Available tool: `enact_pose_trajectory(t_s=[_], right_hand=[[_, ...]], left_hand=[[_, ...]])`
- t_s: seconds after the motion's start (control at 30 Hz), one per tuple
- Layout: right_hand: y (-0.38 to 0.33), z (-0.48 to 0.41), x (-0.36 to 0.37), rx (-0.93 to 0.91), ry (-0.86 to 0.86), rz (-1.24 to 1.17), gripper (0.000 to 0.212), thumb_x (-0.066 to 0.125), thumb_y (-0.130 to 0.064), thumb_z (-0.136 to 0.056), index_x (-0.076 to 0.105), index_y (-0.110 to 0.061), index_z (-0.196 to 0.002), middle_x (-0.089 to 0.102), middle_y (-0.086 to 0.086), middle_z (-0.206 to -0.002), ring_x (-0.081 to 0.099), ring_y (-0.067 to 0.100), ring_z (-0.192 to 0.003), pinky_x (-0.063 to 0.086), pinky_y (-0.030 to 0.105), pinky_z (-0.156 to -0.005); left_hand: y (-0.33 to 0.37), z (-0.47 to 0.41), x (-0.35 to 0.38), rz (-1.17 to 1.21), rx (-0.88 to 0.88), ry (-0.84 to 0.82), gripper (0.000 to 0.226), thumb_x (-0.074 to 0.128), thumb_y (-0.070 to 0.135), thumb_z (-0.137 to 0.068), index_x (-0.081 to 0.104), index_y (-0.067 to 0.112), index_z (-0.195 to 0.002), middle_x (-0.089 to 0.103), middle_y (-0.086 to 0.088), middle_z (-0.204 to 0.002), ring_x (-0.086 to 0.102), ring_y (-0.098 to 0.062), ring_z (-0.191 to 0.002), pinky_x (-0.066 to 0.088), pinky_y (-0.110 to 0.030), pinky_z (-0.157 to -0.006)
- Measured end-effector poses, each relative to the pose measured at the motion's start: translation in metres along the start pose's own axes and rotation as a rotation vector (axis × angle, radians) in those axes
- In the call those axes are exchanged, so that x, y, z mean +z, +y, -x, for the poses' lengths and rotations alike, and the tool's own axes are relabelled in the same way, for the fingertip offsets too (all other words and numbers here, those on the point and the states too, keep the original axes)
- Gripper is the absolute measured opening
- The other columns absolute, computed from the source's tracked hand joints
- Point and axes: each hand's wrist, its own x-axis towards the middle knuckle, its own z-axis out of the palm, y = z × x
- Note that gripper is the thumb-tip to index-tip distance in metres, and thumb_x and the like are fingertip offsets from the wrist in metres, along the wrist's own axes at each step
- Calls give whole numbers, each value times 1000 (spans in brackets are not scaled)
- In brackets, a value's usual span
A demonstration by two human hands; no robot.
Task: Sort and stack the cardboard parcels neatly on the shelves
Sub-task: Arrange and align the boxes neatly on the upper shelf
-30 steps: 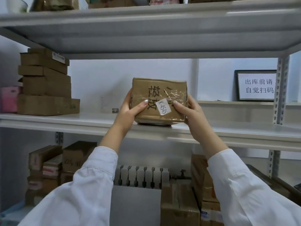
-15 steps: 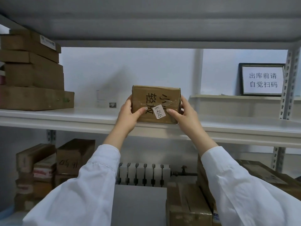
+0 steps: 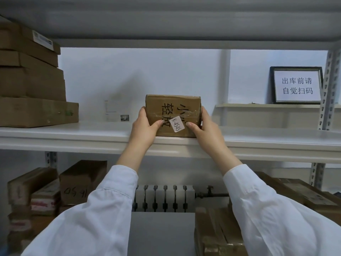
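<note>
Parcel [image 3: 173,108] upright on the shelf [image 3: 73,133], both hands on it.
Left hand [image 3: 145,130] and right hand [image 3: 206,130] grip its sides near the shelf's front edge, fingers [image 3: 143,111] curled round, thumbs pressing the labelled front; a stack of boxes [image 3: 31,89] sits at the shelf's left end.

box stack [image 3: 31,85] cut off at frame edge, parcel [image 3: 172,108] writing partly under label [image 3: 178,123]
</note>
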Motion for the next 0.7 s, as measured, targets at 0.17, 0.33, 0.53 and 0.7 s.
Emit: enact_pose_trajectory(t_s=[0.17, 0.33, 0.53, 0.7], right_hand=[[3, 1, 7, 13, 7, 216, 52, 49, -39, -94, 29, -23, -139, 63, 6, -119, 58, 33, -104, 49, 40, -77], [7, 15, 0, -43, -12, 83, 66, 53, -32, -95, 19, -20, -149, 50, 4, -141, 51, 24, -124, 44, 38, -96], [19, 46, -19, -284, 230, -1, 35, 57, -18, -93, 56, -8, -126, 66, 4, -115, 59, 9, -104, 48, 23, -88], [57, 83, -28, -404, 227, 36, 23, 51, -19, -89, 70, -5, -90, 70, 5, -82, 62, 10, -77, 53, 28, -69]], left_hand=[[0, 3, 1, -58, -40, 8, 77, 60, 21, -90, 11, 11, -150, 34, -9, -148, 34, -25, -136, 30, -32, -108], [0, 13, 10, -134, 0, 131, 82, 59, 16, -90, 3, 11, -150, 17, -12, -154, 15, -29, -142, 18, -39, -115], [-5, 51, 41, -141, 288, 489, 61, 60, 13, -83, 37, 4, -138, 41, -18, -139, 32, -30, -130, 25, -40, -108], [-20, 95, 77, 88, 528, 401, 27, 49, 10, -84, 58, -1, -106, 58, -8, -99, 49, -9, -93, 42, -25, -84]])
